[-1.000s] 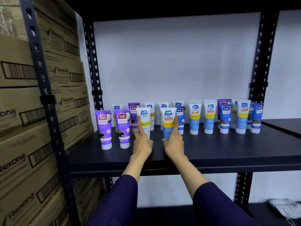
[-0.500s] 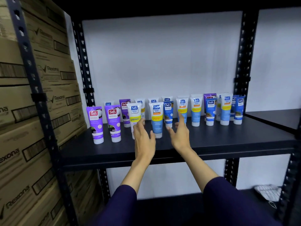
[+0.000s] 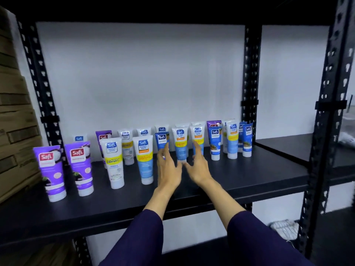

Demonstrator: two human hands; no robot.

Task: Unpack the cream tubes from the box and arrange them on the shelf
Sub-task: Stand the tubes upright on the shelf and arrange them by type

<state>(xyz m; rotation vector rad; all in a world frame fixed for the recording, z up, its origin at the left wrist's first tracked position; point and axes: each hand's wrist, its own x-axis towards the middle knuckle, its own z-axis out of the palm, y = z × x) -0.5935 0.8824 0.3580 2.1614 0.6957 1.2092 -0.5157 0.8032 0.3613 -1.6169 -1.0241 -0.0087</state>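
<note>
Two hands reach over the near edge of the dark shelf (image 3: 249, 175) toward one standing tube, and the coming move turns on how that tube lies between them. Going left to right: at the far left stand two purple tubes (image 3: 50, 172), caps down and well apart from the hands. Next come the white-and-yellow tube (image 3: 114, 162) and the blue-and-yellow tube (image 3: 145, 160), both upright in the near row and untouched. Then the left hand (image 3: 168, 167), its grip spread, fingers fanned and pointing away from the person, holding nothing; one fingertip overlaps a dark blue tube (image 3: 162, 140) behind it, though contact cannot be told. Just right of it stands the middle blue tube (image 3: 180, 145), long axis vertical, cap on the shelf, directly ahead of the gap between the two thumbs. Right of that is the right hand (image 3: 197, 166), also spread and empty, its index finger raised in front of the neighbouring tube.

Both hands look about equally near the middle tube, one on each flank, so it could be closed on from either side or nudged between the palms. Further right, the remaining tubes (image 3: 231, 141) crowd the far corner by the upright post (image 3: 250, 89). No box is in view, so I judge that the tubes are being straightened into rows.
</note>
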